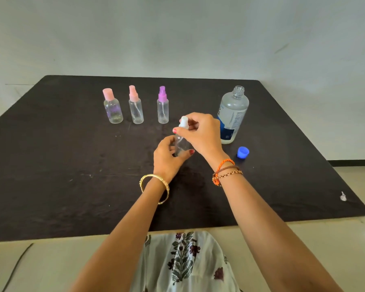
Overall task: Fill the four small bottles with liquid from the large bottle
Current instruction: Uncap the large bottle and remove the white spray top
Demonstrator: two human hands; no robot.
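Observation:
My left hand [167, 153] grips the body of a small clear spray bottle [181, 144] standing on the dark table [72, 165]. My right hand [200, 131] pinches its white spray top [183, 121] from above. Three other small bottles stand in a row behind: one with a pink flip cap [112, 107], one with a pink spray top [136, 106], one with a purple spray top [162, 106]. The large clear bottle [233, 114] stands uncapped to the right, partly behind my right hand. Its blue cap [243, 152] lies on the table in front of it.
A small white scrap [343, 196] lies near the table's right front corner. A pale wall [177, 34] rises behind the table. A dark cable [17, 266] runs across the floor at lower left.

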